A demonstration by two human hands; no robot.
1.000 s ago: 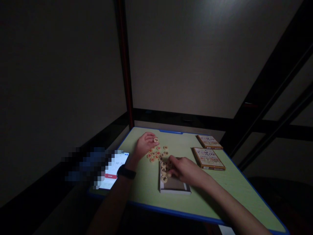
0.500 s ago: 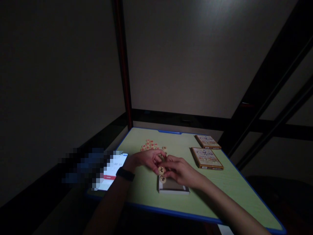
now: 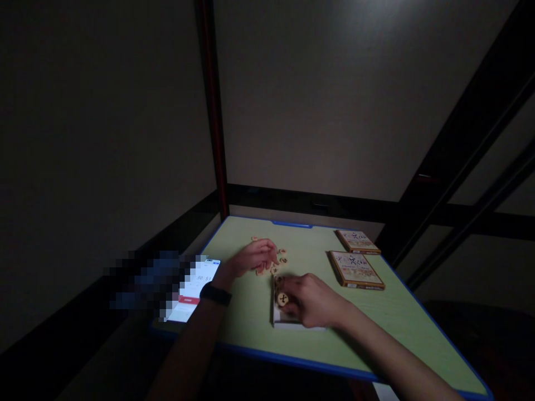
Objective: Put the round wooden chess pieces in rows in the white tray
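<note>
Over the small box tray (image 3: 298,327), my right hand (image 3: 315,301) pinches a round wooden Chinese chess piece (image 3: 283,299) with a dark character on it. Part of the tray is hidden under this hand, and at least one more piece shows at its far left side. My left hand (image 3: 254,257) is farther up the table, fingers stretched and slightly bent, above the loose chess pieces (image 3: 283,260). Several of these are covered by it. I see nothing held in the left fingers. A dark band (image 3: 215,294) is on the left wrist.
The table (image 3: 246,323) has a green top and a blue rim. Two flat printed boxes lie at the right, the nearer box (image 3: 355,270) and the farther box (image 3: 358,241). A lit phone (image 3: 196,289) is at the left edge. Walls stand behind and to the left.
My hands were together over the tray and are now apart. The left has moved up and away to the loose pieces; the right has lowered a chess piece at the tray.
</note>
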